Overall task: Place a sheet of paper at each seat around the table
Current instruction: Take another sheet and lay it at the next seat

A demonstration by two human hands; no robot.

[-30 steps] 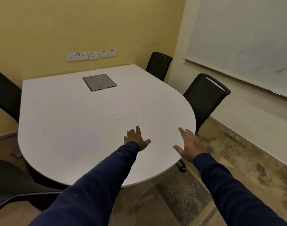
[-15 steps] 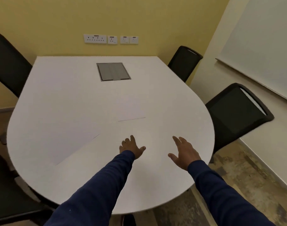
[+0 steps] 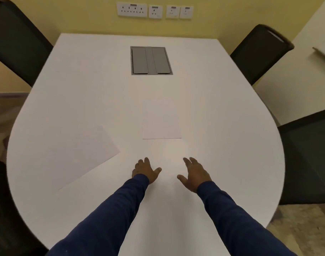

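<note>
White paper on a white table (image 3: 232, 126) is your main hazard: the sheets barely show, so you can easily miss one or lay two together. One sheet (image 3: 161, 120) lies square near the middle of the table, between the grey cable hatch (image 3: 151, 60) and your hands. A second, angled sheet (image 3: 78, 156) lies toward the left edge, its near corner close to the rim.

Your left hand (image 3: 146, 170) is spread open, palm down, just above or on the surface; I cannot tell which. Your right hand (image 3: 195, 173) is open too, fingers loosely apart. Neither holds anything.

If you reach for the middle sheet, it may slide away rather than lift from the smooth top. That sheet faces no chair; left there, a seat goes without. Brushing the angled sheet could push it off the left edge.
</note>
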